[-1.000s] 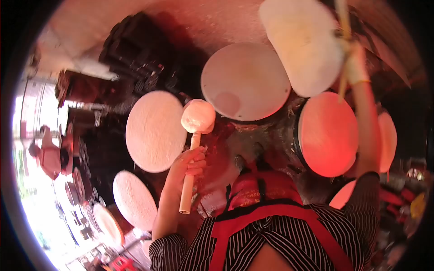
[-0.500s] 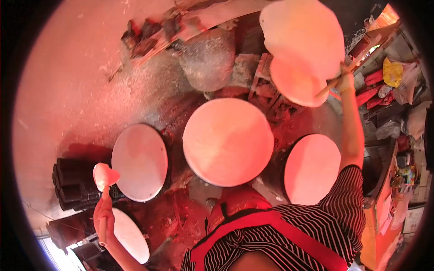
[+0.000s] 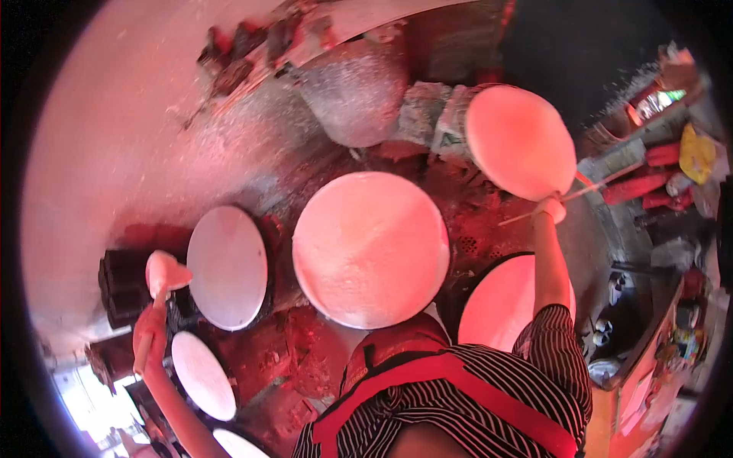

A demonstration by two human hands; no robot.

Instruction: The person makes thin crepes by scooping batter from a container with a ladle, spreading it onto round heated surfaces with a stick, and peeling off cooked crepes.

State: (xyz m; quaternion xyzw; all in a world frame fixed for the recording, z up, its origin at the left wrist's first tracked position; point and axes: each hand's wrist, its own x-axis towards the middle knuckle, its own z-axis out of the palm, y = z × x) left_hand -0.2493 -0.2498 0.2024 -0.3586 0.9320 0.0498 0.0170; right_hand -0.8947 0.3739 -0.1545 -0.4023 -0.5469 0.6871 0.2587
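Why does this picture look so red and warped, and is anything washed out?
In the head view: a pinkish-red cast tints the middle disc and both hands, left and right, its source unclear; wide-angle distortion seems to bend the edges, with black corners; the opening at lower left is blown out white.

The central disc [image 3: 371, 249] is looking matt and faintly rough. The striped shirt [image 3: 489, 382] is showing soft cloth, and the stick [image 3: 603, 182] is appearing wooden.
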